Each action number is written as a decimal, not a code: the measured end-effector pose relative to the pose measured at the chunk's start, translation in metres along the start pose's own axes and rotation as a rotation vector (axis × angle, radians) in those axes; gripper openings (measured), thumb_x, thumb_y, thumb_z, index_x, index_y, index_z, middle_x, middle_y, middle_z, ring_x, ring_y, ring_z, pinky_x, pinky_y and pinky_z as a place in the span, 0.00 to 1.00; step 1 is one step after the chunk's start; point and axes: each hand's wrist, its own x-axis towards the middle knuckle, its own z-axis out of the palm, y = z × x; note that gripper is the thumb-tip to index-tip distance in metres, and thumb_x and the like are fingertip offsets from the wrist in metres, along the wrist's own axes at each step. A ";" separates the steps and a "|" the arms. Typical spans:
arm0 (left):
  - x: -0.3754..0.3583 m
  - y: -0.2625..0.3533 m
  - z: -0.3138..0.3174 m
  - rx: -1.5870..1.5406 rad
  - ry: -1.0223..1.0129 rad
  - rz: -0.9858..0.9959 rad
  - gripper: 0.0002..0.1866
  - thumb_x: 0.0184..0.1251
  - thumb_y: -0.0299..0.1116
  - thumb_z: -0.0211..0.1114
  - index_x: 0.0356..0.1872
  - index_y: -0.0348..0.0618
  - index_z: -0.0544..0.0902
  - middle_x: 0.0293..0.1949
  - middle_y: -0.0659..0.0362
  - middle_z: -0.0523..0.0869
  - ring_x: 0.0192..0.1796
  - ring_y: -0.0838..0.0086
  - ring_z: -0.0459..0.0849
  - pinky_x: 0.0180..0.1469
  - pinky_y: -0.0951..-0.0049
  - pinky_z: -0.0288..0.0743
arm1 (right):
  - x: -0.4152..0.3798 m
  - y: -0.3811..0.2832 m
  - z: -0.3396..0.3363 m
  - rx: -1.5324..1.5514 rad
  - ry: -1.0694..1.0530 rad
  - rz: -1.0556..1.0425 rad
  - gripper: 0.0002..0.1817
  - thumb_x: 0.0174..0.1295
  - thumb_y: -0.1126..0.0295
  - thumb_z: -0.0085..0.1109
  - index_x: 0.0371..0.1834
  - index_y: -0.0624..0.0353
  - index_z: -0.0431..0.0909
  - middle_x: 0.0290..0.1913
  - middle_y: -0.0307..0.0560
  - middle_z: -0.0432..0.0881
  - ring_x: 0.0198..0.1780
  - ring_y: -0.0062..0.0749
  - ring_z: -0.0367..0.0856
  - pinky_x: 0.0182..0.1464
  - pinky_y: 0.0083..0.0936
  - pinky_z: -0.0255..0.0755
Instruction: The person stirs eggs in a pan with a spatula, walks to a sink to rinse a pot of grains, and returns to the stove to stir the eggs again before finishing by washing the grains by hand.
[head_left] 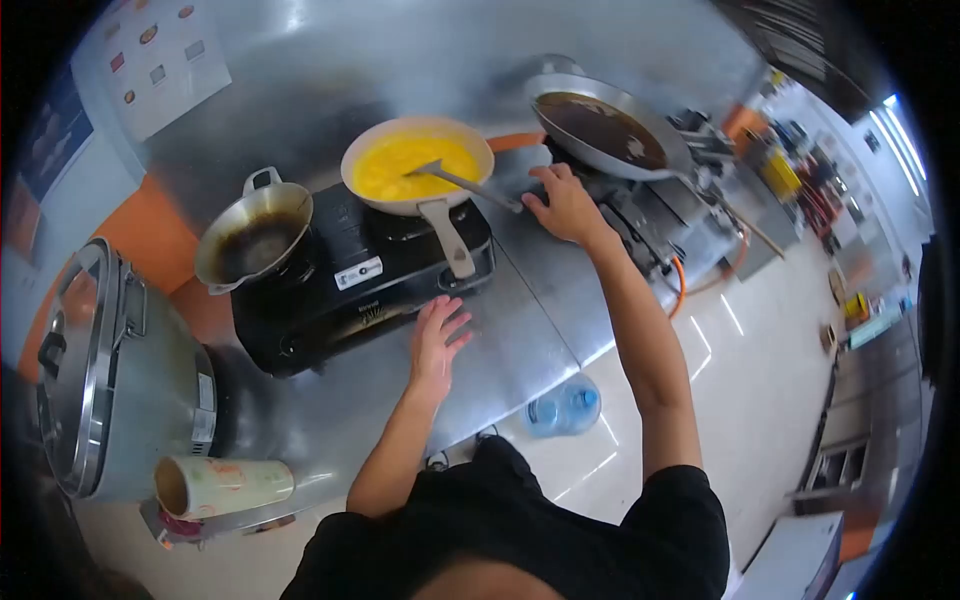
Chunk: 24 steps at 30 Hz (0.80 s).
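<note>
A light-coloured frying pan with beaten yellow egg in it sits on the right burner of a black two-burner gas stove. A grey spatula rests in the egg, its handle lying over the pan's rim and pointing right. Just beyond that handle's end is my right hand, fingers apart and slightly curled, with nothing in them. My left hand hovers empty by the stove's front edge, below the pan's handle, its fingers spread.
A small metal pan with dark residue occupies the left burner. Farther right stands a large wok of dark liquid. A big rice cooker and a paper cup are at left. A blue water bottle is on the floor.
</note>
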 end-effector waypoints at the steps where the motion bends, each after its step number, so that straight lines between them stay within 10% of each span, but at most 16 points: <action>1: 0.015 0.005 0.016 -0.012 0.032 0.012 0.20 0.69 0.46 0.52 0.53 0.43 0.72 0.55 0.53 0.76 0.56 0.63 0.75 0.56 0.59 0.68 | 0.017 -0.001 0.006 0.019 -0.017 -0.025 0.23 0.54 0.63 0.61 0.52 0.60 0.73 0.45 0.57 0.76 0.50 0.51 0.75 0.52 0.37 0.70; 7: 0.057 0.026 0.058 -0.491 -0.131 -0.076 0.20 0.69 0.47 0.50 0.51 0.43 0.71 0.50 0.53 0.78 0.55 0.63 0.75 0.54 0.60 0.69 | 0.066 -0.023 0.066 0.060 -0.496 -0.074 0.24 0.53 0.68 0.54 0.55 0.62 0.70 0.36 0.62 0.81 0.40 0.56 0.80 0.44 0.47 0.72; 12: 0.081 0.028 0.050 -0.708 -0.221 -0.138 0.11 0.68 0.32 0.53 0.48 0.41 0.74 0.34 0.59 0.78 0.29 0.76 0.74 0.28 0.80 0.68 | 0.122 -0.007 0.030 0.026 -0.556 -0.250 0.19 0.54 0.74 0.49 0.51 0.61 0.73 0.38 0.61 0.81 0.41 0.53 0.80 0.46 0.44 0.72; 19: 0.081 0.033 0.054 -0.693 -0.180 -0.186 0.10 0.66 0.27 0.53 0.47 0.44 0.74 0.30 0.62 0.73 0.23 0.82 0.65 0.21 0.84 0.57 | 0.168 -0.033 -0.096 -0.209 -0.787 -0.289 0.13 0.57 0.69 0.54 0.45 0.59 0.78 0.39 0.52 0.79 0.41 0.43 0.79 0.48 0.33 0.71; 24: 0.080 0.034 0.054 -0.628 -0.165 -0.186 0.08 0.67 0.27 0.52 0.46 0.47 0.72 0.30 0.63 0.72 0.23 0.83 0.64 0.21 0.83 0.56 | 0.141 -0.032 -0.059 -0.156 -0.873 -0.426 0.12 0.57 0.70 0.53 0.45 0.58 0.78 0.36 0.53 0.80 0.40 0.47 0.79 0.46 0.39 0.72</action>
